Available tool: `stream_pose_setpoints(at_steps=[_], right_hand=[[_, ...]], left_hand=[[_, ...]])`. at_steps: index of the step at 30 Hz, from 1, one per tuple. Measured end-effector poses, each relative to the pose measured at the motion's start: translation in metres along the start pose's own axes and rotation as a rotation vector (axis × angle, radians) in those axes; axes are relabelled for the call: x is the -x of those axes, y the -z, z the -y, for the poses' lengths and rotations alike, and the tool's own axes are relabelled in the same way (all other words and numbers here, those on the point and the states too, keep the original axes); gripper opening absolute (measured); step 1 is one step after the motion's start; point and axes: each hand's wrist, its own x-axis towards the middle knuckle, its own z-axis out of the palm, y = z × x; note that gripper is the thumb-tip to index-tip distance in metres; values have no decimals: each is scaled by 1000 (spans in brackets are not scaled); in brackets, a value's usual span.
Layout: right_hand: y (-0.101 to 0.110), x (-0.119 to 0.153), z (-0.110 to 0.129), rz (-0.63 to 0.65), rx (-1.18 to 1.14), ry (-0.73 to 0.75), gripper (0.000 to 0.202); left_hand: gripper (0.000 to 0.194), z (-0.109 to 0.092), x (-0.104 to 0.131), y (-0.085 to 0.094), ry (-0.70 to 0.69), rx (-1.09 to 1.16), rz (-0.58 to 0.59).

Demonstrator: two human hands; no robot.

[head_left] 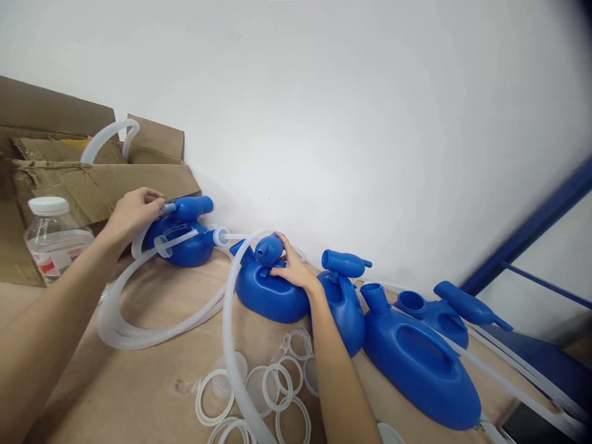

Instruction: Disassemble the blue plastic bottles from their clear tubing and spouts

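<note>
Plainly, two blue plastic containers sit at the back of the tabletop (152, 370), against the white wall (351, 123). The left hand (134, 213) rests on the far-left blue container (182, 237), its fingers (152, 198) closed around the small end of the blue funnel piece (192, 208) lying on top of it. The right hand (293, 268) lies flat over the second blue container (268, 293), fingers spread and pressing on its top beside the blue spout piece (269, 248); it grips nothing that I can make out. Translucent tubing (139, 333) loops across the tabletop in front of both containers, one length curving down between the arms. Clear plastic rings (277, 385) lie scattered nearer the camera. To the right, three more blue containers (416, 364) lie in a row, two with funnel pieces on them. At the left stand a clear jar (53, 240) with a white lid and an open cardboard box (92, 172) with a tube arching out.
</note>
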Motion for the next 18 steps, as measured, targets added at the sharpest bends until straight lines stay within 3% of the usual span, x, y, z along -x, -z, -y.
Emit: stream_pose_setpoints(at_steps=[3,9,13,18], right_hand=[[0,0,0,2,-8,6,113],[-1,1,2,0,-13,3,113],[-2,2,3,2,-14,0,113],[-2,1,1,-1,4,16,113]], left_hand=[[45,-12,8,4,-222,-399,-73],[52,-26,23,-11,-299,-854,-52],[51,-19,30,-24,-390,-996,-54],[56,-10,37,-28,-547,-1085,-293]])
